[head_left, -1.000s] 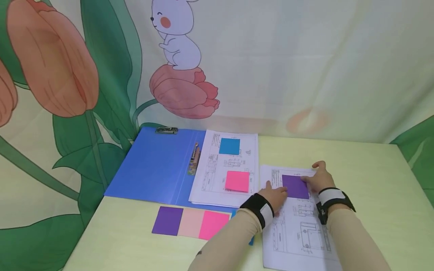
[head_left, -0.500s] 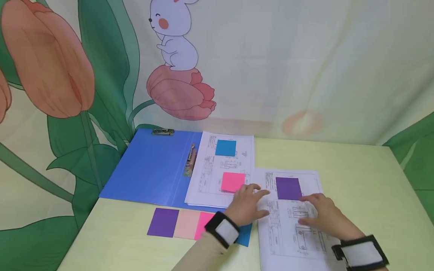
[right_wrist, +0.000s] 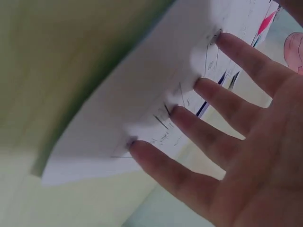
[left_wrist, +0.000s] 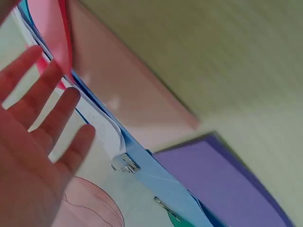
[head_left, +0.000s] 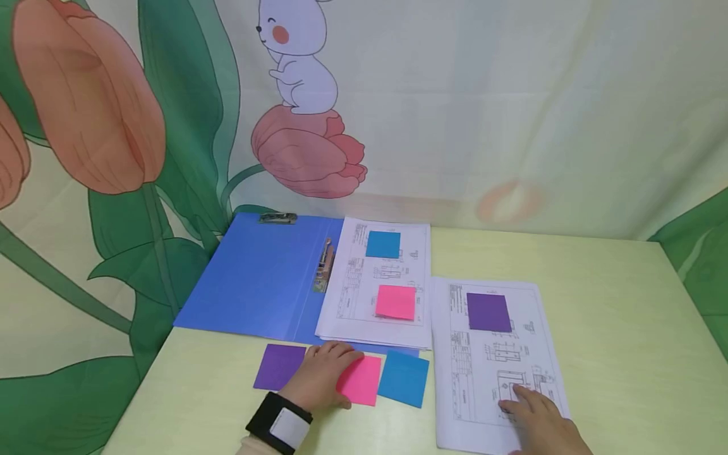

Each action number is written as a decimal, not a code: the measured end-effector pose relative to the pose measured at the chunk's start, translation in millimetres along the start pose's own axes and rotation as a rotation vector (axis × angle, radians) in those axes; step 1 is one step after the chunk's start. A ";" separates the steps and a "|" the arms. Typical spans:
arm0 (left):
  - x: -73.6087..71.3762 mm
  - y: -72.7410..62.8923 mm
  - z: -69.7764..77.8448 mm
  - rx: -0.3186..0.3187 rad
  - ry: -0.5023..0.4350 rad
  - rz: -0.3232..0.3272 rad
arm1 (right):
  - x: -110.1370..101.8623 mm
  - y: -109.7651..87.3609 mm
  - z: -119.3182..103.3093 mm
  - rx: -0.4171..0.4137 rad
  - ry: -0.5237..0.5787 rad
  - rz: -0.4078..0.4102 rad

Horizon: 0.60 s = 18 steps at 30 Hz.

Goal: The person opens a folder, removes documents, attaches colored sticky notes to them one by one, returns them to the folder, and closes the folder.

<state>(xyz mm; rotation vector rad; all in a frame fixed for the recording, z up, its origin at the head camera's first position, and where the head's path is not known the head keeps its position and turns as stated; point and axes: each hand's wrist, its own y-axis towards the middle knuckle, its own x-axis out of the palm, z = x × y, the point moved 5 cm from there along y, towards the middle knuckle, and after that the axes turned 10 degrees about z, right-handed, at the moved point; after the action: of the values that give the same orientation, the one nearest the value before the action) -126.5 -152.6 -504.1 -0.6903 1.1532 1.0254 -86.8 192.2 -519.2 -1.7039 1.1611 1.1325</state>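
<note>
My left hand (head_left: 323, 378) is over the row of sticky note pads in front of the folder. Its fingers are relaxed and spread, with fingertips close to the bright pink pad (head_left: 365, 383). The hand hides the light pink pad (left_wrist: 128, 90) in the head view, but the left wrist view shows it. A purple pad (head_left: 277, 366) lies at the row's left end and a blue pad (head_left: 404, 379) at its right. Over the lower part of a stack of printed drawings (head_left: 472, 411), my right hand (head_left: 548, 424) has its fingers extended. A purple sticky note (head_left: 489, 311) sits near the stack's top.
An open blue folder (head_left: 250, 278) with metal clips lies at the back left. Papers (head_left: 347, 322) on its right side carry a blue note (head_left: 383, 244) and a bright pink note (head_left: 395, 302). A printed curtain (head_left: 426, 126) hangs behind the yellow table (head_left: 620, 316).
Both hands have left the purple note, which stays on the drawings. My left hand has moved left to the pads, while my right hand has drawn back toward the bottom of the stack.
</note>
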 end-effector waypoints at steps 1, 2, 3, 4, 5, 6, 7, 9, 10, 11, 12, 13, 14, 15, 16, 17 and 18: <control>-0.4 0.3 -0.1 0.005 -0.022 0.010 | 0.4 -1.0 0.5 -0.003 0.000 0.012; -1.2 0.8 -0.2 0.000 -0.053 0.012 | -0.1 -1.8 0.7 -0.001 0.007 0.026; -2.4 1.5 -0.3 -0.007 -0.086 0.012 | -1.4 -2.5 0.5 -0.003 0.016 0.041; -3.2 1.1 -1.2 -0.018 -0.120 0.008 | -2.3 -2.3 -0.7 -0.002 0.029 0.048; -4.1 1.2 -1.9 -0.032 -0.155 0.000 | -4.2 -2.1 -2.7 -0.002 0.045 0.060; -4.7 1.8 -2.5 -0.042 -0.183 -0.009 | -6.3 -1.5 -5.0 -0.002 0.061 0.071; -5.1 2.7 -2.8 -0.048 -0.209 -0.016 | -8.8 -0.8 -7.9 -0.002 0.075 0.082; -5.3 4.3 -3.0 -0.053 -0.252 -0.036 | -14.4 1.6 -16.5 -0.012 0.096 0.101; -5.1 4.9 -3.2 -0.052 -0.270 -0.045 | -17.3 3.3 -22.3 -0.023 0.103 0.111; -5.7 5.0 -3.1 -0.051 -0.285 -0.052 | -20.2 5.1 -29.5 -0.035 0.110 0.124; -7.2 4.5 -2.4 -0.051 -0.297 -0.056 | -22.1 7.2 -37.9 -0.050 0.115 0.133; -9.9 3.7 -0.7 -0.045 -0.308 -0.053 | -23.6 9.5 -48.2 -0.071 0.129 0.145; -13.3 2.5 1.7 -0.048 -0.320 -0.052 | -24.9 11.9 -60.2 -0.104 0.154 0.167; -17.6 1.1 5.0 -0.054 -0.332 -0.050 | -25.7 14.1 -73.8 -0.143 0.180 0.190; -22.7 -0.2 10.0 -0.055 -0.346 -0.043 | -26.1 16.2 -88.8 -0.196 0.206 0.229; -27.9 -1.5 16.2 -0.055 -0.361 -0.038 | -25.9 18.0 -104.3 -0.253 0.227 0.269; -33.3 -2.7 23.8 -0.047 -0.376 -0.028 | -25.7 19.2 -119.9 -0.318 0.242 0.316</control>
<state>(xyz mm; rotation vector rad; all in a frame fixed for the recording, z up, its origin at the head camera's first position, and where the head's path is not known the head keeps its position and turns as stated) -116.8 -142.7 -465.5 -0.5208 0.7931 1.1058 -80.7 83.3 -460.0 -1.9895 1.5046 1.3898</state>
